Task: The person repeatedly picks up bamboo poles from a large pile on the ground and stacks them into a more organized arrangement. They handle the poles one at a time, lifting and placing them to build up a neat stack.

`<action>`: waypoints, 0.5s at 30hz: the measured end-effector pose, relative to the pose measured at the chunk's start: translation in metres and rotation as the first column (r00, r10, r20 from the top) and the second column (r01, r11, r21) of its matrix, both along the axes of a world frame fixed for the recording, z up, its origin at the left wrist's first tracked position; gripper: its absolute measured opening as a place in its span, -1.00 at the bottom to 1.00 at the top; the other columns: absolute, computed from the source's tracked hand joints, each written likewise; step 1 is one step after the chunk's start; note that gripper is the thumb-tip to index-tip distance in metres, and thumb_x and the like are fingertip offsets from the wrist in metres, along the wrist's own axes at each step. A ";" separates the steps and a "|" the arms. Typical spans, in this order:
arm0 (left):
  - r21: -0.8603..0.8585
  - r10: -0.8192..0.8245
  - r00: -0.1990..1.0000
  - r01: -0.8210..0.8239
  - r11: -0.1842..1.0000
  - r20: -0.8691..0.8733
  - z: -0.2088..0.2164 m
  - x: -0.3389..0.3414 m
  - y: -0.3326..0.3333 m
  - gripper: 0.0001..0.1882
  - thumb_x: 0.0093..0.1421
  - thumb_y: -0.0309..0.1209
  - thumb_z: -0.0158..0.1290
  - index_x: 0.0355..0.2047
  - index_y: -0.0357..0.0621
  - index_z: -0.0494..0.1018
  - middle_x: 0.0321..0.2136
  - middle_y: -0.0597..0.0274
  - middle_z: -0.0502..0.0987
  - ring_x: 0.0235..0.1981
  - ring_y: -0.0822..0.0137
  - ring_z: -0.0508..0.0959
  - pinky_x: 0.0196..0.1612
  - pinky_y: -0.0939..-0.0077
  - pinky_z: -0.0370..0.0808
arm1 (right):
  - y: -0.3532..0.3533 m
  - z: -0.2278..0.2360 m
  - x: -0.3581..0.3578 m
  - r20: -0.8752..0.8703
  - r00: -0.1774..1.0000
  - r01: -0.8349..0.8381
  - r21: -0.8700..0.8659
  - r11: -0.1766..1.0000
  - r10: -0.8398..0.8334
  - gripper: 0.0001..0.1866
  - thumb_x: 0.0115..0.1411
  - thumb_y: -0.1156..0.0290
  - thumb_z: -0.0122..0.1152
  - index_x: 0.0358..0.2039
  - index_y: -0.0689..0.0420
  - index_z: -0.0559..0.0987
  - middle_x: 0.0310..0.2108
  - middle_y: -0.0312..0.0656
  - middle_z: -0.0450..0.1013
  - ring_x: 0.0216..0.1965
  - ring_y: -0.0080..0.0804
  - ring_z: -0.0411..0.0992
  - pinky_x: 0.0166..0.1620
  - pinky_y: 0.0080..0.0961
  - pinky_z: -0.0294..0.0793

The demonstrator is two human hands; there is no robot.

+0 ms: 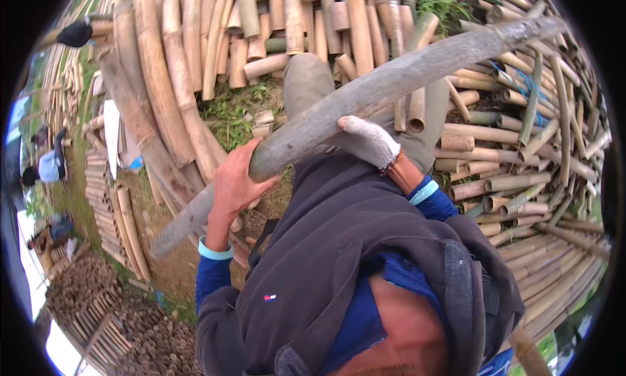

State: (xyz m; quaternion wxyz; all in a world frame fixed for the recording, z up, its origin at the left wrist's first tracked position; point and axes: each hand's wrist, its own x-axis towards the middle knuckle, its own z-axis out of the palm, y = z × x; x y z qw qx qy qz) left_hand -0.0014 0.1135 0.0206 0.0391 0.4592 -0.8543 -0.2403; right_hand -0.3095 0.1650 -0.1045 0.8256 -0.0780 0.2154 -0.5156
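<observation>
A long, slightly curved grey pole slants across the view in front of my body. One end is low at the left and the other reaches the upper right. My bare left hand is wrapped round its lower left part, thumb on the near side. My right hand, in a whitish glove with bare fingertips, grips the pole near its middle from below. Its other fingers are hidden behind the pole.
Cut bamboo lengths lie in rows ahead. A big bamboo pile fills the right side. Thick bamboo poles lean at the left. Stacked bamboo is at the lower left. A person is at the far left.
</observation>
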 end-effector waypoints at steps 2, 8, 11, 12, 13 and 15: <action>0.093 0.041 0.991 -0.029 0.995 -0.130 0.000 0.001 -0.013 0.16 -0.16 -0.10 0.60 0.44 -0.01 0.28 0.15 -0.07 0.56 0.17 -0.09 0.57 0.25 0.07 0.50 | -0.012 -0.013 -0.013 -0.035 0.998 0.055 -0.022 0.998 -0.056 -0.38 0.37 0.24 0.31 0.28 0.39 0.40 0.24 0.06 0.44 0.31 -0.03 0.38 0.47 -0.06 0.25; 0.082 0.152 0.976 -0.166 0.983 0.155 -0.014 0.070 -0.014 0.10 -0.19 -0.12 0.57 0.38 -0.01 0.33 0.14 -0.07 0.56 0.16 -0.09 0.56 0.27 0.05 0.46 | -0.055 0.021 -0.057 -0.283 0.913 0.258 -0.159 0.953 -0.294 -0.28 0.18 0.21 0.42 0.27 0.28 0.41 0.19 0.05 0.46 0.29 0.03 0.39 0.42 0.07 0.31; 0.094 0.233 0.961 -0.249 0.964 0.148 -0.040 0.078 0.001 -0.16 -0.16 -0.19 0.51 0.17 -0.10 0.48 0.01 0.00 0.60 0.05 -0.08 0.59 0.13 0.07 0.52 | -0.072 0.017 -0.090 -0.341 0.867 0.312 -0.196 0.930 -0.363 -0.28 0.16 0.18 0.42 0.25 0.26 0.43 0.22 0.01 0.44 0.29 0.00 0.39 0.38 0.10 0.35; 0.041 0.267 0.960 -0.271 0.962 0.082 -0.048 0.076 0.006 -0.18 -0.15 -0.20 0.50 0.16 -0.10 0.49 -0.02 0.01 0.60 0.03 -0.07 0.59 0.12 0.08 0.53 | -0.076 0.022 -0.091 -0.388 0.831 0.343 -0.204 0.917 -0.397 -0.26 0.16 0.15 0.43 0.27 0.25 0.43 0.24 0.01 0.43 0.30 -0.01 0.38 0.41 0.08 0.30; -0.011 0.289 0.957 -0.289 0.957 0.014 -0.055 0.069 0.010 -0.20 -0.14 -0.21 0.50 0.14 -0.10 0.50 -0.04 0.03 0.60 0.02 -0.07 0.60 0.10 0.09 0.53 | -0.083 0.022 -0.098 -0.375 0.844 0.317 -0.227 0.921 -0.383 -0.24 0.16 0.15 0.43 0.29 0.25 0.42 0.25 0.01 0.42 0.31 -0.01 0.37 0.42 0.07 0.29; -0.113 0.330 0.933 -0.346 0.931 -0.143 -0.066 0.063 0.019 -0.25 -0.12 -0.22 0.47 0.12 -0.11 0.52 -0.09 0.06 0.61 -0.03 -0.03 0.61 0.06 0.13 0.55 | -0.102 0.017 -0.111 -0.395 0.830 0.308 -0.264 0.914 -0.394 -0.17 0.17 0.07 0.44 0.34 0.23 0.38 0.27 0.03 0.40 0.33 0.00 0.33 0.43 0.10 0.25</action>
